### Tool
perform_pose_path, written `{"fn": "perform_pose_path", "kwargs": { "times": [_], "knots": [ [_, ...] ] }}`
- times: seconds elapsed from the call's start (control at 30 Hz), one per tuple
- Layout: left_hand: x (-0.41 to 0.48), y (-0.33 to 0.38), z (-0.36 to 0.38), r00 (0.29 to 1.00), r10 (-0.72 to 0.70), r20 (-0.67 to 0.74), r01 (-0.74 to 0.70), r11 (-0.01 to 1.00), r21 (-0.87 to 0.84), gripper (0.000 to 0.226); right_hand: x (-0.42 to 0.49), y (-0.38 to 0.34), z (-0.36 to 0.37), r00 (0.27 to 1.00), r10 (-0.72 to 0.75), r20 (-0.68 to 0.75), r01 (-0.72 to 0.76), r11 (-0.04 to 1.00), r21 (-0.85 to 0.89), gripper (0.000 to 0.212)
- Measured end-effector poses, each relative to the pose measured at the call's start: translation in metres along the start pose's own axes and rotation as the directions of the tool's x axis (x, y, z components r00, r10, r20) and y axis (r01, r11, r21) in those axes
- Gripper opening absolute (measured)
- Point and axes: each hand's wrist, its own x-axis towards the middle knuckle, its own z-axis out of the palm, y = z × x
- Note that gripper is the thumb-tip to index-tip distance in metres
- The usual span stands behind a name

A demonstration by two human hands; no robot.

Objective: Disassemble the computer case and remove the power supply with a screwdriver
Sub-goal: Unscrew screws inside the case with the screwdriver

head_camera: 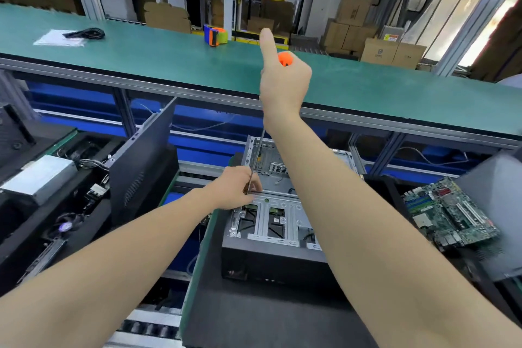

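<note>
The computer case (271, 260) lies on its side on the dark surface (254, 313), right in front of the person. Its top is open, so you can see inside. A flat dark panel (144, 155) leans up just left of the case, and it may be the cover. A green board full of chips (449, 212) lies to the right of the case. So I think a lot of the taking apart is done.

The right hand (285, 85) is high above the case. Its grip is closed around the orange handle of the screwdriver (285, 59), with the thumb sticking straight up. The long thin shaft runs down to the metal frame (265, 217) in the middle of the case. There the left hand (234, 189) pinches the low end of the shaft and keeps the tip in place. The hand hides the tip, so I cannot tell what it touches. My guess is a screw on the frame.

I cannot see a power supply inside the case. A silver box (39, 178) far to the left of the case looks like one, but I cannot tell if it came from this case. What is left looks like more screws and loose parts.
</note>
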Motion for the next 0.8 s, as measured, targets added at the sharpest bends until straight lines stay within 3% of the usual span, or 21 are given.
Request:
{"fn": "perform_pose_path", "kwargs": {
  "times": [0.13,0.23,0.37,0.5,0.6,0.8],
  "knots": [
    [0.008,-0.014,0.011,0.991,0.008,0.135,-0.019,0.997,0.077,0.047,0.013,0.009,0.0,0.999,0.049,0.009,-0.049,0.998,0.033,0.058],
    [0.014,-0.021,0.015,0.979,0.029,0.202,-0.031,1.0,0.004,0.048,0.026,0.013,-0.006,0.992,0.113,0.059,-0.118,0.99,0.075,0.051],
    [0.014,-0.022,0.02,0.987,0.038,0.156,-0.02,0.993,-0.118,0.038,0.042,0.02,-0.018,0.938,0.18,0.296,-0.239,0.955,0.178,0.047],
    [0.011,-0.023,0.021,0.989,0.019,0.147,0.007,0.984,-0.178,0.025,0.055,0.025,-0.025,0.821,0.141,0.554,-0.308,0.925,0.221,0.048],
    [0.012,-0.019,0.03,0.999,-0.016,0.049,0.027,0.97,-0.242,0.025,0.065,0.03,-0.032,0.714,0.131,0.688,-0.383,0.896,0.227,0.046],
    [0.016,-0.016,0.037,0.996,-0.078,0.033,0.084,0.963,-0.257,0.025,0.076,0.031,-0.045,0.405,-0.002,0.914,-0.482,0.849,0.215,0.038]
  ]
}}
